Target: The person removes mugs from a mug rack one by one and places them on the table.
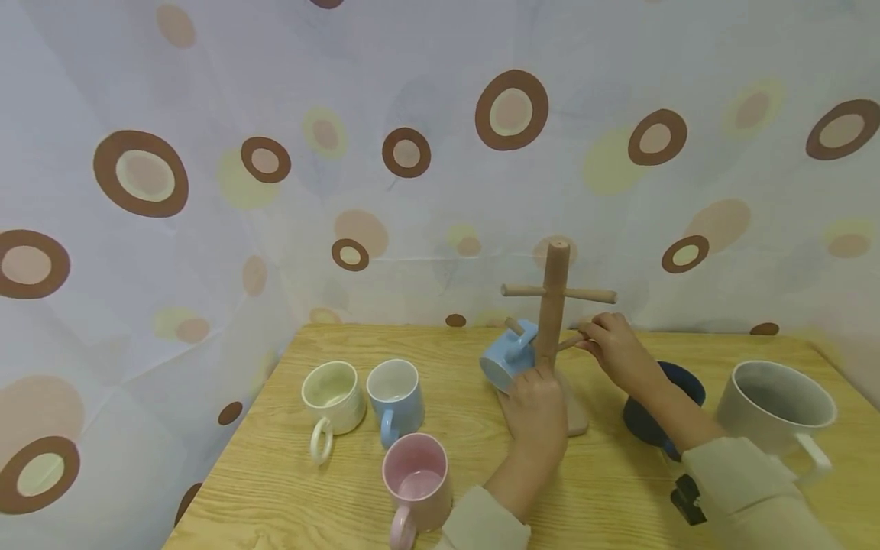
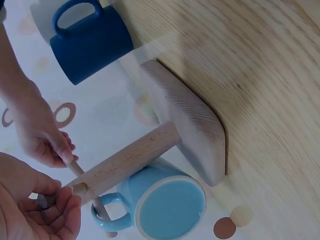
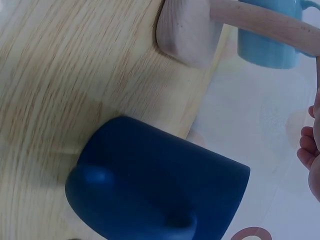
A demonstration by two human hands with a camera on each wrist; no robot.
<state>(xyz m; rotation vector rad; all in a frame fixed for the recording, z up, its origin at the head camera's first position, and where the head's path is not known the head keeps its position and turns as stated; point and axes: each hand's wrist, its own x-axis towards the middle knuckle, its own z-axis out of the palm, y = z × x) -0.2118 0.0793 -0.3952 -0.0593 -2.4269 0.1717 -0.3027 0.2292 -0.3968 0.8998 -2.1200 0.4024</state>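
A wooden mug rack (image 1: 554,317) with side pegs stands on the table, its base (image 2: 185,120) flat on the wood. By its handle, a light blue mug (image 1: 507,359) hangs tilted from a lower peg on the left. My left hand (image 1: 536,409) is at the front of the post; the left wrist view shows its fingers (image 2: 65,205) curled round a short peg (image 2: 79,189). From the other side my right hand (image 1: 614,347) pinches the end of the lower right peg (image 1: 571,341) between thumb and fingers. The upper pegs (image 1: 590,295) hold nothing.
A cream mug (image 1: 333,397), a blue-and-white mug (image 1: 396,397) and a pink mug (image 1: 417,481) stand at left. Under my right forearm is a dark blue mug (image 3: 160,175), beside a large grey-white mug (image 1: 773,409). A small black object (image 1: 687,500) lies near my right sleeve. A patterned cloth hangs behind.
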